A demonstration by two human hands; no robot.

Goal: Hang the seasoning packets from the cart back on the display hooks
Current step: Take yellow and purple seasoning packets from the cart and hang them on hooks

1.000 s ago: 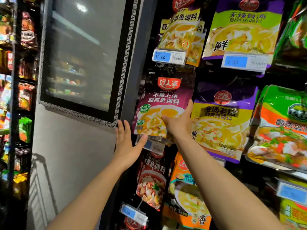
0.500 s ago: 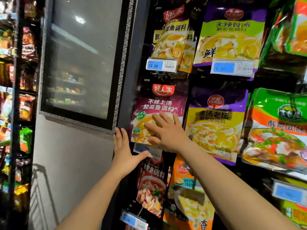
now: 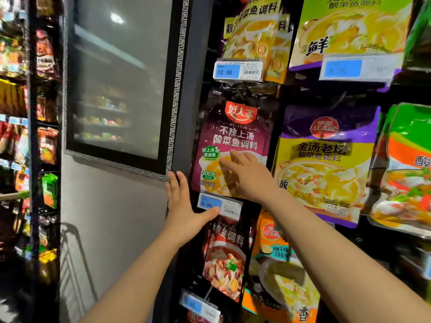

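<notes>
Maroon glossy seasoning packet w/ red logo hangs on the black display rack; its hook isn't visible. Right hand lies flat on the packet's lower front, fingers straight & spread, gripping nothing. Left hand is just left of & below the packet, fingers straight against the rack edge, thumb tip touching the blue-and-white price tag under the packet; holds nothing. Purple-and-yellow foil packet hangs just right of the maroon one.

好人家 酸菜鱼调料 on purple packet, tag 12.00, lower tag apparently 9.90
</notes>
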